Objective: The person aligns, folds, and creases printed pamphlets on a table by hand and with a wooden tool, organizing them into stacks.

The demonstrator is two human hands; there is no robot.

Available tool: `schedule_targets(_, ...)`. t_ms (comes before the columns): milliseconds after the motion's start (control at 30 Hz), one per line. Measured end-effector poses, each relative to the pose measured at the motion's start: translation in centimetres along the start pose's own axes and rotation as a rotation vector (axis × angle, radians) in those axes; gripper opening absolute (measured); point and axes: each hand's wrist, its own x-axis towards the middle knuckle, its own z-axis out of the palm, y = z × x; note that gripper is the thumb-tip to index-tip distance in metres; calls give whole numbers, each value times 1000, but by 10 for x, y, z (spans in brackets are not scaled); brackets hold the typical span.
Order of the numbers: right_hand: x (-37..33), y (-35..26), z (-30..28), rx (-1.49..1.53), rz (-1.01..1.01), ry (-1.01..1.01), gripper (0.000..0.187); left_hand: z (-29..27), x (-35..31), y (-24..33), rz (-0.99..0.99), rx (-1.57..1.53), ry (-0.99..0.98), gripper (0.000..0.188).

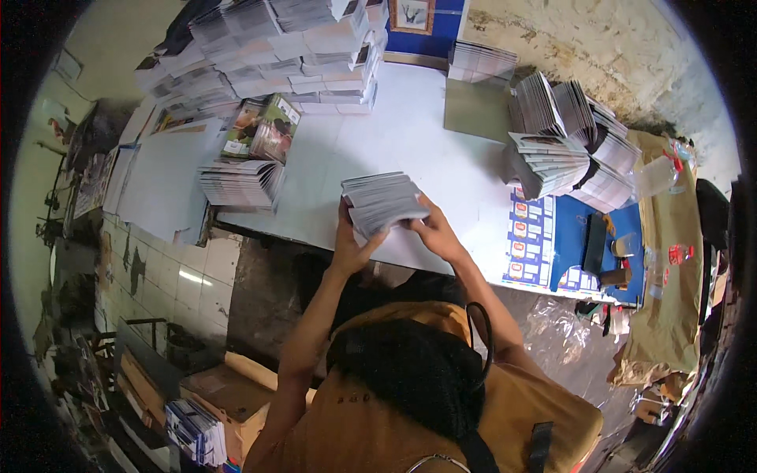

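Between my two hands is a thick stack of booklets (384, 201), held over the front edge of the white table (331, 150). Their page edges face up and look slightly fanned. My left hand (351, 240) grips the stack's left side, the thumb along its near edge. On the opposite side, my right hand (434, 229) closes round the near right corner. Some fingers of both hands are hidden under the stack. To the left, a fanned pile of booklets (240, 185) lies beside booklets with green and brown picture covers (262, 128).
Tall piles of booklets (276, 67) rise at the back left. More booklet bundles (548, 165) lean together at the right, near a blue printed sheet (530, 236), a dark phone-like object (595, 243) and a clear cup (625, 246). A cardboard box (229, 394) sits low at the left.
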Motion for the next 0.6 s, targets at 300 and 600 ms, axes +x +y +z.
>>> schedule_targets(300,-3,8,15,79,-114,86,73,25,-4,-20,-61,-379,97,104)
schedule_targets(600,-11,13,18,-9,-39,127,48,22,-2,-22,-32,-417,142,115)
